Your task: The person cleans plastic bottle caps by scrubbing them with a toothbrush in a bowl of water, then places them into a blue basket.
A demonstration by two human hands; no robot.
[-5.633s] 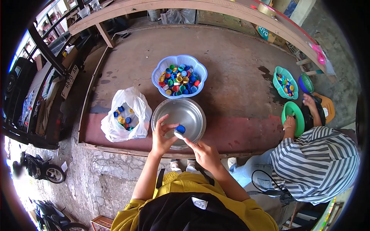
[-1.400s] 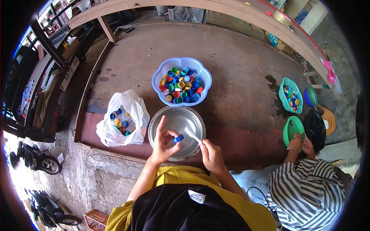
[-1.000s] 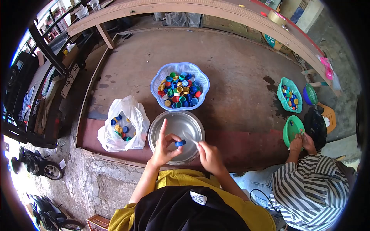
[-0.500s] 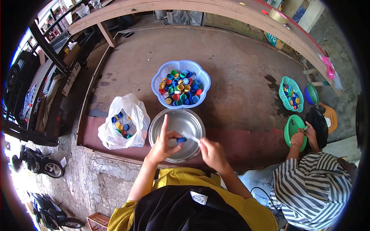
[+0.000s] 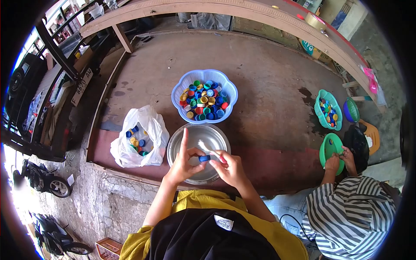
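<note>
My left hand (image 5: 183, 167) pinches a blue bottle cap (image 5: 204, 158) between thumb and fingers, its index finger pointing up. My right hand (image 5: 229, 168) is closed on a slim tool with a red handle (image 5: 222, 159) and a pale, thin end. Its thumb tip is right at the cap's edge. Both hands are over a shiny metal bowl (image 5: 174, 138). Just beyond the bowl, a blue plastic basket (image 5: 182, 82) is heaped with bottle caps in several colours. To the left, a white plastic bag (image 5: 151, 119) gapes, with some caps inside.
At the right, a person in a striped top (image 5: 346, 208) works with both hands over a green basin (image 5: 324, 147). Beyond it are a teal basket of caps (image 5: 320, 115) and a black bag (image 5: 357, 141). A wooden beam (image 5: 208, 9) spans the table's far side.
My right hand has moved left and in against the blue cap, and the red part of its tool now shows. My left hand has stayed in place.
</note>
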